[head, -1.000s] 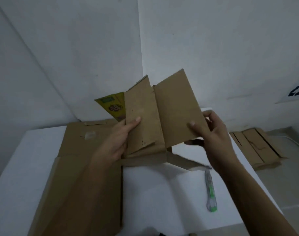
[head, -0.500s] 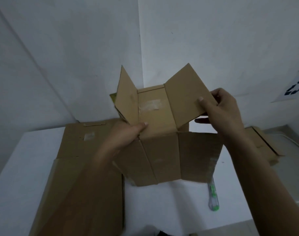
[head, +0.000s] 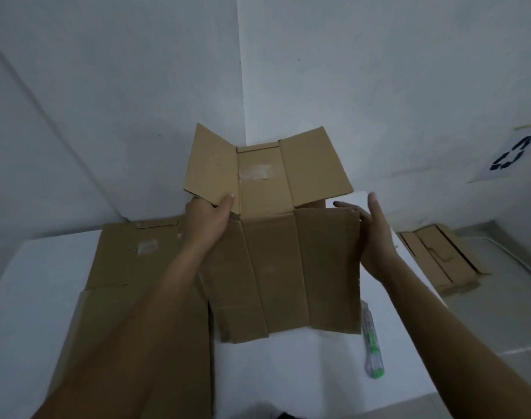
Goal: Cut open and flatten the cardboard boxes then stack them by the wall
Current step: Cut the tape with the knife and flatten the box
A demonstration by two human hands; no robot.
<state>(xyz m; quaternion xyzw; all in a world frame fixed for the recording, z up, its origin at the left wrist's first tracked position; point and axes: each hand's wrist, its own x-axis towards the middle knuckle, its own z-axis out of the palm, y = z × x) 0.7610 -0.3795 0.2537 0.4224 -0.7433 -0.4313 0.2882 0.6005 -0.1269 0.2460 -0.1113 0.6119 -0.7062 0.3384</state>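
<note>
A cut-open cardboard box of plain brown corrugated board is held in the middle of the frame above a white table. It is spread into creased rectangular panels, with its upper flaps angled outward. A pale, glossy patch of tape residue marks the upper middle panel; no print can be read on it. The left hand grips the left upper flap, thumb on the front and fingers hidden behind. The right hand lies along the right edge with fingers nearly straight behind the panel, only their tips showing, and the thumb raised clear. Another flattened cardboard sheet lies on the table at lower left, partly covered by the forearm. A clear-and-green utility knife lies at lower right, blade not discernible. Flattened cardboard pieces lie on the floor at right. A paper sign with dark recycling arrows is cut off at the right frame edge
</note>
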